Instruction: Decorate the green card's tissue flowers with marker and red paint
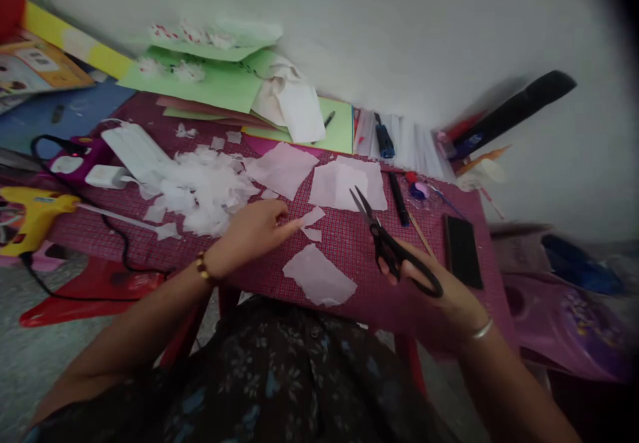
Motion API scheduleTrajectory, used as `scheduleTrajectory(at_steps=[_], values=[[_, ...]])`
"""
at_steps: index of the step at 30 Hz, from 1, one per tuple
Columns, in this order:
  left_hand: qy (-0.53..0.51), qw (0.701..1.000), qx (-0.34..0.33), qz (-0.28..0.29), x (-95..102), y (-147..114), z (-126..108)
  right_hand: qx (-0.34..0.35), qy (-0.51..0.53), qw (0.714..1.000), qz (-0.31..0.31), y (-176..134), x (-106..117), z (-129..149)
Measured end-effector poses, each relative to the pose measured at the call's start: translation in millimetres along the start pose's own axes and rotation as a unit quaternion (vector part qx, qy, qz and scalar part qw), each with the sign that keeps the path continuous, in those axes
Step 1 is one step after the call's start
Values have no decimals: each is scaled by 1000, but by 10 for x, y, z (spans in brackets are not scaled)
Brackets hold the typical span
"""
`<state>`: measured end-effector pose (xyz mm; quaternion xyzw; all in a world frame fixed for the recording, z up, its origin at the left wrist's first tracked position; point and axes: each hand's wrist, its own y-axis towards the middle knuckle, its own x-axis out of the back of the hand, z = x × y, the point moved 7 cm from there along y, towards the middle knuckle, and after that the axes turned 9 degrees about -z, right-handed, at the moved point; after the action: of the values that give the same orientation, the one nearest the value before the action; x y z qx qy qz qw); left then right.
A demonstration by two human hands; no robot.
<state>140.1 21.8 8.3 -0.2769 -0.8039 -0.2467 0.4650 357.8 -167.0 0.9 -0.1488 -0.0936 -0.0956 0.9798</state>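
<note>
My right hand (444,293) grips a pair of black-handled scissors (378,230), fingers in the handles. The blades are slightly apart and point up and left, over the edge of a stack of thin white paper squares (329,187). My left hand (252,237) is palm down, its thumb stretched out and apart from the bent fingers. The thumb tip meets a small strip of white paper (314,215), with another small paper scrap (313,235) just below. Nearer to me lies a larger torn-edged sheet of thin paper (319,277). Another thin sheet (283,169) lies beyond my left hand.
A heap of white paper pieces (210,187) lies left, beside a white power strip (137,153) and a yellow glue gun (37,213) with a black cord. Green sheets with paper blossoms (200,77) lean at the wall. A black marker (398,198) and a dark phone (463,250) lie right.
</note>
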Motion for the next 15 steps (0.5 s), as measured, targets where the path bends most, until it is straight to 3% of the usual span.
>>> scheduleTrajectory(at_steps=[2,4,8,11,15], values=[[34,999,1,-15,-145,68,-208,-14,3,1000,0,-66,26,-59],[-28,999,28,-32,-276,152,-297,-24,2,1000,12,-78,31,-116],[-213,969,118,-40,-417,319,-90,-19,1,999,29,-9,28,-168],[-284,944,163,-46,-278,343,183,-3,7,998,60,99,-67,-98],[-429,872,228,-58,24,153,466,20,-1,992,127,361,-370,100]])
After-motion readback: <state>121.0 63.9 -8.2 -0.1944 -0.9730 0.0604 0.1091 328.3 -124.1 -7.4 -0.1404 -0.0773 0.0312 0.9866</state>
